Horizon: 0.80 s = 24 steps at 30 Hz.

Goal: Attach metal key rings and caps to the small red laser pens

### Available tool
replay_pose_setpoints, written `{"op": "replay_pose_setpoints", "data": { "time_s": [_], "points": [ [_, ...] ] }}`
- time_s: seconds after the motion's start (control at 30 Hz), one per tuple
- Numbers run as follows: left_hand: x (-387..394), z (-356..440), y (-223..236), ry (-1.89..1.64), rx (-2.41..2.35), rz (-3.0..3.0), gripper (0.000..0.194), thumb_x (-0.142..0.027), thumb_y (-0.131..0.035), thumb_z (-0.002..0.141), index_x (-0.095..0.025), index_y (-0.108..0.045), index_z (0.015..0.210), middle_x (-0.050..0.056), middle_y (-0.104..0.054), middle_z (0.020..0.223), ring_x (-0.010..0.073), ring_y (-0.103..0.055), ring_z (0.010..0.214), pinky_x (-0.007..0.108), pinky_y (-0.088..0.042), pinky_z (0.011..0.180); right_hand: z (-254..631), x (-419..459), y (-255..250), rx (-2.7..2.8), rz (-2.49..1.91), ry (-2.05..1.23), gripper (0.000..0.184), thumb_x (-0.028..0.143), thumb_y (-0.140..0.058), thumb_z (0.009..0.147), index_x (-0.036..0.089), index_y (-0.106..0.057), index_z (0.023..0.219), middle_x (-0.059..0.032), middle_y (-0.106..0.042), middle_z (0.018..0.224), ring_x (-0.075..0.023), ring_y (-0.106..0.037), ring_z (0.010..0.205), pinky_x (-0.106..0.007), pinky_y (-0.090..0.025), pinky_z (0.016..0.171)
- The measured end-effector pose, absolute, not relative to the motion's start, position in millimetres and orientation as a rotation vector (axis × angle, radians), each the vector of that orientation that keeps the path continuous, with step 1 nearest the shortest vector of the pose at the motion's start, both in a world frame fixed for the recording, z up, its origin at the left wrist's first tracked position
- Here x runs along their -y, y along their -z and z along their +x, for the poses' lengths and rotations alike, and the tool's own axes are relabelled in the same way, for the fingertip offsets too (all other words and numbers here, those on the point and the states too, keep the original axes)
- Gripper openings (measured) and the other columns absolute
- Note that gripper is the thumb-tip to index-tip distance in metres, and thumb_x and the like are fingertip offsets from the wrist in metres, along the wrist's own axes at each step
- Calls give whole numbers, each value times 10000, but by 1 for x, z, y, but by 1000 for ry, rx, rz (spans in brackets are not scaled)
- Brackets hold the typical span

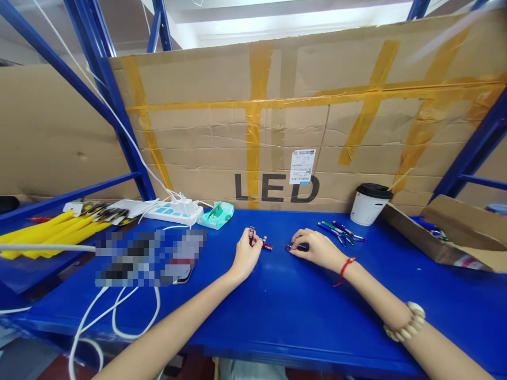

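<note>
Near the middle of the blue table, my left hand (246, 252) pinches a small dark red metal tube (251, 235), held upright with a silvery end. Beside those fingers lies another short red cylinder (267, 246), with a tiny silvery piece (264, 239) just behind it. My right hand (312, 247), palm down, has its fingers closed over a small dark cylindrical piece (303, 246). A thin red loop (288, 248) shows at its left end; the fingers hide much of it. Behind my right hand lie several slim metallic pieces (341, 232) in blue, green and purple.
At the back right stand a lidded paper cup (368, 206) and an open cardboard box (447, 232) with small coloured items. On the left are a power strip (174, 211), a green packet (217, 215), yellow-wrapped items (59, 235), white cables (119, 316) and a blurred-out area. Cardboard (214, 142) walls the back.
</note>
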<state>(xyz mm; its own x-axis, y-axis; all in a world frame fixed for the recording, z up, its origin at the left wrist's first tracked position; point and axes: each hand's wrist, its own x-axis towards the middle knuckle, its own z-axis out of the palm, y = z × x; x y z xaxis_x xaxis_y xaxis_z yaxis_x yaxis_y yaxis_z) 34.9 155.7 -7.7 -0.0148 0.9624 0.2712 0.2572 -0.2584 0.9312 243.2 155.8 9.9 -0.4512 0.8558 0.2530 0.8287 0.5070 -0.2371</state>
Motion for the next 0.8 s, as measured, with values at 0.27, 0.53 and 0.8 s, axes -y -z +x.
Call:
{"op": "replay_pose_setpoints", "data": {
  "time_s": [0.27, 0.53, 0.8],
  "points": [
    [-153, 35, 10, -1307, -1217, 1576, 121, -135, -469, 748, -178, -369, 697, -45, -447, 639, 80, -435, 589, 199, -355, 617, 229, -149, -8, 2333, -1394, -215, 119, 280, -561, 728, 205, -653, 718, -41, -655, 876, -187, -586, 811, -299, -440, 710],
    [-153, 37, 10, -1237, -1046, 1495, 160, -243, -479, 786, -180, -342, 730, -63, -435, 599, 48, -373, 476, 178, -307, 496, 213, -143, -19, 1735, -1211, -1034, 397, 480, -620, 671, 112, -627, 820, -72, -670, 712, -146, -598, 637, -268, -467, 626],
    [-144, 42, 4, -1104, -796, 1536, 387, -500, -516, 768, -186, -296, 714, -71, -425, 564, 37, -366, 435, 185, -285, 461, 206, -137, -15, 1724, -1122, -1231, 441, 493, -665, 652, 110, -663, 869, -71, -680, 773, -136, -606, 647, -264, -488, 623]
  ]
}}
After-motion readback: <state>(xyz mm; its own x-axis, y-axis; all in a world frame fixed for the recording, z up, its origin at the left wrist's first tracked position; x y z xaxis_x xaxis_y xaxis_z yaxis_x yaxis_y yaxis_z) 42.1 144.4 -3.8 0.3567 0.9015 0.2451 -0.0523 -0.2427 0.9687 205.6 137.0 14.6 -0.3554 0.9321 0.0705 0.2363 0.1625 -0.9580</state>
